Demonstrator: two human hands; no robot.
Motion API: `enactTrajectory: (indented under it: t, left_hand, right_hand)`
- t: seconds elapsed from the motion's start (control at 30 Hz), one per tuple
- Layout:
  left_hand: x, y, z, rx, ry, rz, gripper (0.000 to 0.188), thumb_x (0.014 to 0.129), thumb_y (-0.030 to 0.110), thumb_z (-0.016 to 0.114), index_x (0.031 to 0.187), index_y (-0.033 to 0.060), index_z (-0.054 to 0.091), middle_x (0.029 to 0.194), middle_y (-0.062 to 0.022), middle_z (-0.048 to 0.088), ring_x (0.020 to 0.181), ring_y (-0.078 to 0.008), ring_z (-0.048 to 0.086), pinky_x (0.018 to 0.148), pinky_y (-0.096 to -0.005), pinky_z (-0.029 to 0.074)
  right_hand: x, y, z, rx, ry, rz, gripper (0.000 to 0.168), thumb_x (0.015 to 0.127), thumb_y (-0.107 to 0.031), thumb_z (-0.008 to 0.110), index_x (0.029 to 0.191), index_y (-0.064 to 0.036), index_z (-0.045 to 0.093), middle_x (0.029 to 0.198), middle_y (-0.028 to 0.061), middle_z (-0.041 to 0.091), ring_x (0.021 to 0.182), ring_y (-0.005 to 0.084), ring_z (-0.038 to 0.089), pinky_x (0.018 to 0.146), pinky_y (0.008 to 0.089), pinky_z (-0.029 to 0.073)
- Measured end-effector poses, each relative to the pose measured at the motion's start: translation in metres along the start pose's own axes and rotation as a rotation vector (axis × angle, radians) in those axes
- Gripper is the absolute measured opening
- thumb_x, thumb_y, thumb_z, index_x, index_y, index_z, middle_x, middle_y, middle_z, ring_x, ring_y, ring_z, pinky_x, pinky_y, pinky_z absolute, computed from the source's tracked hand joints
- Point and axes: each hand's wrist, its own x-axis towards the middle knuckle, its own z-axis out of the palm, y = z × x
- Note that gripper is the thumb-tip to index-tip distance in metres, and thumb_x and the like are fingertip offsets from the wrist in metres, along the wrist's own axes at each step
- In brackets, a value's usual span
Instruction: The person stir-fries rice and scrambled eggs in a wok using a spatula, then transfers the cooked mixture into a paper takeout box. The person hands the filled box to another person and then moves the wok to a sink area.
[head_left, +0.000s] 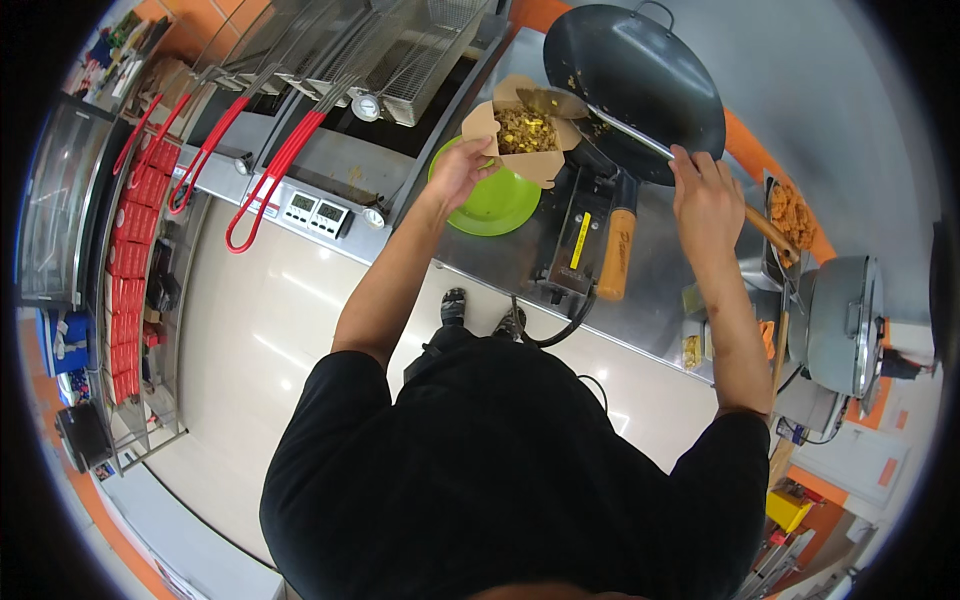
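Note:
My left hand grips the near left side of an open cardboard takeout box, held above a green plate. Fried rice with yellow bits of egg fills the box. In my right hand is the shaft of a metal wok ladle, whose wooden handle end points to the lower right. The ladle's head lies at the far edge of the box, over the rice. Just beyond it stands a black wok, tilted, with a few food scraps on its inner surface and a wooden handle.
Fryer baskets with red handles hang over the fryers at the left. Two digital timers sit on the fryer's front edge. Fried food fills a metal tray at the right, near a large grey pot. Red boxes line a rack at far left.

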Motion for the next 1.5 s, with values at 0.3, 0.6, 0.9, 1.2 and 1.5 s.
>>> enactTrajectory:
  t: [0.3,0.6,0.9,1.2,1.5]
  left_hand:
    - [-0.003,-0.009,-0.003,-0.004,0.041,0.018,0.034,0.094,0.017,0.054,0.123,-0.0001,0.049,0.118,-0.0112,0.058,0.111,-0.0236,0.056,0.096,-0.0398,0.044]
    - [-0.025,-0.029,-0.011,-0.028,0.062,-0.032,0.026,0.094,0.017,0.056,0.118,0.0075,0.052,0.111,-0.0032,0.060,0.104,-0.0166,0.057,0.094,-0.0388,0.043]
    - [-0.038,-0.029,-0.006,-0.028,0.063,-0.026,0.027,0.095,0.017,0.055,0.119,0.0057,0.051,0.113,-0.0035,0.060,0.105,-0.0149,0.057,0.097,-0.0334,0.041]
    - [-0.033,-0.049,-0.009,-0.081,0.032,-0.033,0.028,0.095,0.017,0.056,0.121,0.0062,0.051,0.113,-0.0031,0.060,0.107,-0.0140,0.056,0.098,-0.0326,0.040]
    - [-0.036,-0.074,0.009,-0.100,0.071,-0.014,0.028,0.094,0.017,0.057,0.119,0.0068,0.050,0.114,-0.0020,0.059,0.110,-0.0146,0.054,0.101,-0.0374,0.038]
  right_hand:
    - [0.043,0.090,0.042,0.358,-0.328,0.213,0.021,0.089,-0.010,0.053,0.104,-0.005,0.068,0.094,0.0183,0.064,0.085,0.0363,0.065,0.080,0.0444,0.050]
    - [0.073,0.045,0.114,-0.031,-0.360,0.102,0.023,0.087,-0.007,0.051,0.106,-0.002,0.063,0.098,0.0153,0.062,0.093,0.0317,0.066,0.076,0.0447,0.055]
    - [0.061,0.029,0.080,-0.042,-0.375,0.131,0.017,0.088,-0.009,0.052,0.098,-0.003,0.064,0.098,0.0128,0.063,0.090,0.0305,0.067,0.075,0.0419,0.056]
    - [0.038,0.022,0.040,-0.158,-0.531,0.022,0.017,0.086,-0.007,0.055,0.099,-0.003,0.065,0.101,0.0122,0.064,0.091,0.0297,0.068,0.075,0.0386,0.057]
    - [0.086,-0.004,0.058,-0.266,-0.758,0.006,0.020,0.085,-0.010,0.055,0.093,-0.008,0.074,0.097,0.0118,0.071,0.088,0.0290,0.070,0.073,0.0385,0.056]
